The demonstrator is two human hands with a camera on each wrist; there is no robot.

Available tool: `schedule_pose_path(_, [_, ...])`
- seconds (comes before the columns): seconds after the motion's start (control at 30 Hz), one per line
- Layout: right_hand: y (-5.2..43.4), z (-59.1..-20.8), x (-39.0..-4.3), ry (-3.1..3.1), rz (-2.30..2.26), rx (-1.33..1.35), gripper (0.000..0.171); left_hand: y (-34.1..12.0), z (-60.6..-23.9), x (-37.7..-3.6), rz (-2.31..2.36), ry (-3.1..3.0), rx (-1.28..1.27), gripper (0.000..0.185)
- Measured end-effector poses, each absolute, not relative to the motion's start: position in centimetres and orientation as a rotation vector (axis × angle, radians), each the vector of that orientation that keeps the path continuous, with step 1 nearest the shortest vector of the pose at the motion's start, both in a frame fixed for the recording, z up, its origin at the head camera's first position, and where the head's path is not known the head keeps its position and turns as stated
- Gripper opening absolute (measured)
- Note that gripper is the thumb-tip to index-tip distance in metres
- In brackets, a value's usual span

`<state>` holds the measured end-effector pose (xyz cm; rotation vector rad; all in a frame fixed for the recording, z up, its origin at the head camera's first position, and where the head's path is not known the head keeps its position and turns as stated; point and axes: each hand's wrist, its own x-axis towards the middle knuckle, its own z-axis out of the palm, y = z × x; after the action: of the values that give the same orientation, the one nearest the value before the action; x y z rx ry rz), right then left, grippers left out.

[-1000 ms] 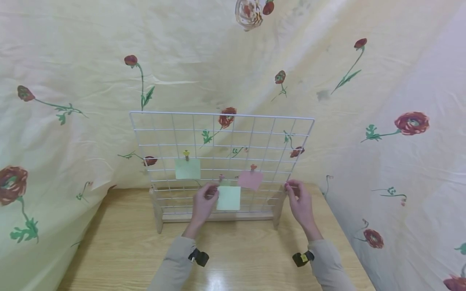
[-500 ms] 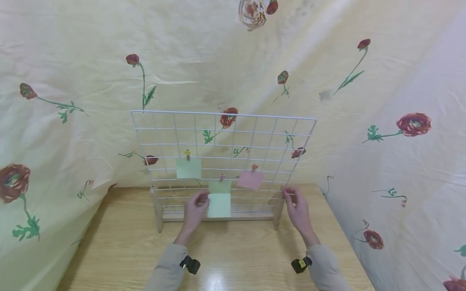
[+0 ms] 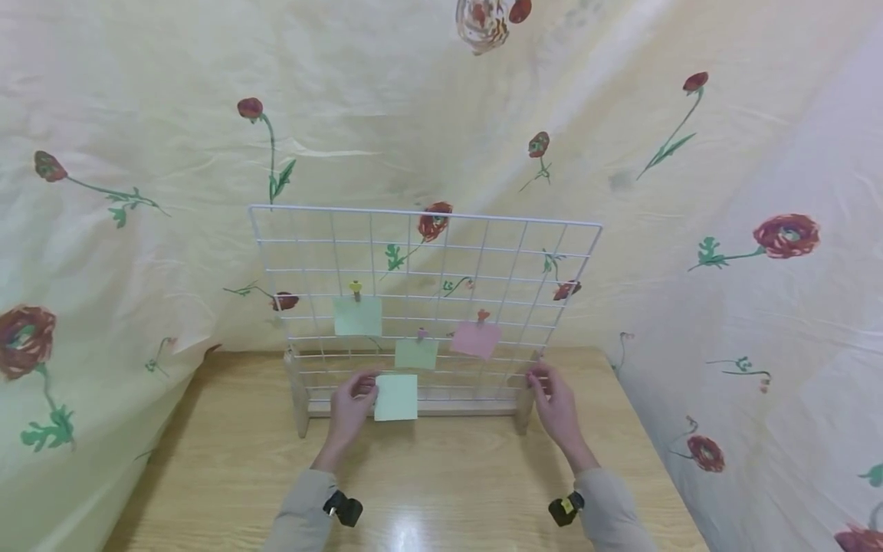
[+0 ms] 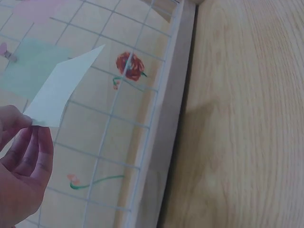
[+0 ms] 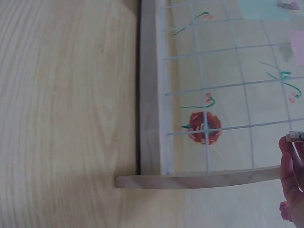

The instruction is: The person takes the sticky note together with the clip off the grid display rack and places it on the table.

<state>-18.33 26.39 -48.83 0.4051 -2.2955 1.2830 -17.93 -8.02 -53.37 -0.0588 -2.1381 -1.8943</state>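
Where our left hand (image 3: pixel 350 402) pinches it by one edge, the pale green note (image 3: pixel 396 397) hangs low in front of the wire grid (image 3: pixel 310 253), just above its wooden base (image 3: pixel 414 410). Our right hand (image 3: pixel 552 395) pinches a small clip (image 5: pixel 295 137) by the grid's right foot; three more notes stay clipped higher on the wires.

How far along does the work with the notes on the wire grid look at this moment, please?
Three notes hang clipped on the wire grid. The left hand pinches a loose pale green note low before it; the right hand holds a small clip. That note remains unclipped.
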Motion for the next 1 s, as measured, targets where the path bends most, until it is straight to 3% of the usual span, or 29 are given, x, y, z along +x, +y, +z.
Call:
schedule_pose_path(0.07, [26.8,-50.3,-19.1,-2.29,1.271,0.439,0.015,-8.6,-54.4,-18.2,-1.879,-2.138,-0.044,0.023])
schedule_pose_path(0.23, [27.8,-53.5,-20.6,-2.33,1.263,0.437,0.015,-9.4,-53.0,-16.8,-1.844,-2.179,0.028,0.023])
schedule_pose_path(0.6, [27.5,-55.0,-19.6,-2.462,1.31,0.303,0.017,-12.1,-57.1,-16.7,-1.832,-2.19,0.074,0.025])
schedule_pose_path(1.0, [26.5,-57.2,-19.0,-2.49,1.39,0.25,0.017,-14.1,-58.7,-15.3,-1.734,-2.264,0.206,0.027])
